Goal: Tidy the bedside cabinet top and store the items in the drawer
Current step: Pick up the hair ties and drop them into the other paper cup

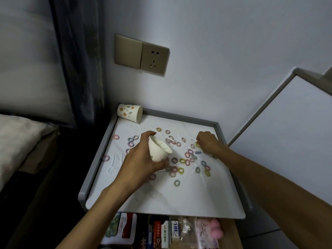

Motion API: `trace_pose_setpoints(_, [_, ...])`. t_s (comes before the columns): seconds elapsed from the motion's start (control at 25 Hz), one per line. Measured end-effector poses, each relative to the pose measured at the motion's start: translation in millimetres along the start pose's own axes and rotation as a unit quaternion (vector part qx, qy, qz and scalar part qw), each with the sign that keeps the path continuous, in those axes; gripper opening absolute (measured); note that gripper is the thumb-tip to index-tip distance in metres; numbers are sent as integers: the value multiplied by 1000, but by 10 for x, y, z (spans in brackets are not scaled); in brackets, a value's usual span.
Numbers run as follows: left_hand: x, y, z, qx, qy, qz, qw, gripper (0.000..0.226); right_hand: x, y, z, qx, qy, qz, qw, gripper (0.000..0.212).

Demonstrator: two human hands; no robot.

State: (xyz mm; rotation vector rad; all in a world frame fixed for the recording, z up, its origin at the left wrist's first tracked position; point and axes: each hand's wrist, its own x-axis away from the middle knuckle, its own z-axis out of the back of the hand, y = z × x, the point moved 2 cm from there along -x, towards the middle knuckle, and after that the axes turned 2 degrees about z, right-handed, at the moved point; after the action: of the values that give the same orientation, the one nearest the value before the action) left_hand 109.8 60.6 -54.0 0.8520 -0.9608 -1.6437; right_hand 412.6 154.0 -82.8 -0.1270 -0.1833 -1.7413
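Your left hand [138, 159] grasps a small plain white paper cup [159, 150], thumb on the near side and fingers wrapped round the far side. It holds the cup tilted, mouth facing up and to the right, over the middle of the white bedside cabinet top with a raised grey rim [97, 159]. Something pale sits inside the cup; what it is cannot be made out.

Your right hand [208, 143] rests knuckles up on the right half of that top, fingers curled down among the small pastel rings [182, 160]. A yellow-green ring lies right at its fingertips, but whether you are pinching it cannot be told.

The rings, in pink, purple, green, blue and yellow, are scattered across the middle and right of the top, with a few strays towards its left rim. A second paper cup with a flower and dot print [130, 112] lies on its side in the back left corner of the top, mouth facing right.

Below the front edge of the top, the wooden drawer [227, 230] stands pulled out, packed with boxes and packets [165, 232].
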Motion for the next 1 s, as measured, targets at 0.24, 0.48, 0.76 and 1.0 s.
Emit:
trace_pose_setpoints(0.24, [31, 11, 43, 5, 5, -4, 1000, 81, 31, -11, -15, -33, -28, -4, 999, 20])
trace_pose_setpoints(0.48, [41, 36, 99, 8, 10, -3, 1000, 80, 85, -155, 258, -161, 106, 3, 981, 17])
trace_pose_setpoints(0.76, [30, 46, 124, 0, 17, 0, 1000, 83, 71, -728, 136, -173, 43, -22, 984, 22])
trace_pose_setpoints(1.0, [8, -4, 146, -8, 23, 1, 1000, 85, 15, -802, 129, -169, 23, -97, 980, 32])
